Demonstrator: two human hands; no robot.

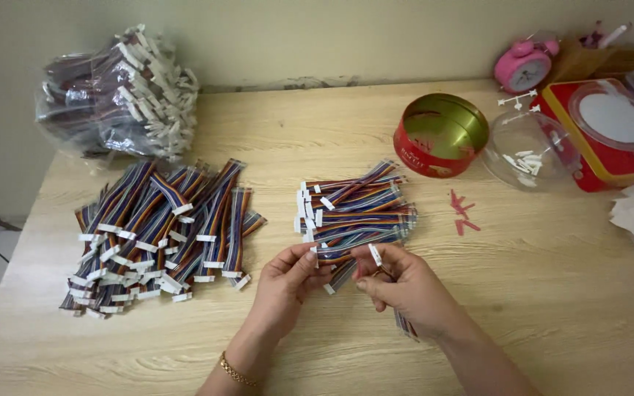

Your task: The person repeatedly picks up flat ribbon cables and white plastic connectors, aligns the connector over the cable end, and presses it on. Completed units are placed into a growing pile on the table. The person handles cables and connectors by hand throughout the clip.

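- The left hand (288,275) is pinching one end of a short rainbow-striped flat ribbon cable (335,257) between thumb and fingertips.
- The right hand (398,282) is closing its fingers round the cable's other end, nipping a small white plastic connector (375,254) that is pointing up.
- The cable is running left to right between both hands, each equally near, just in front of the small neat stack of matching cables (354,209).
- The big loose heap of cables (159,235) is lying well off to the left on the pale wooden table (552,293).
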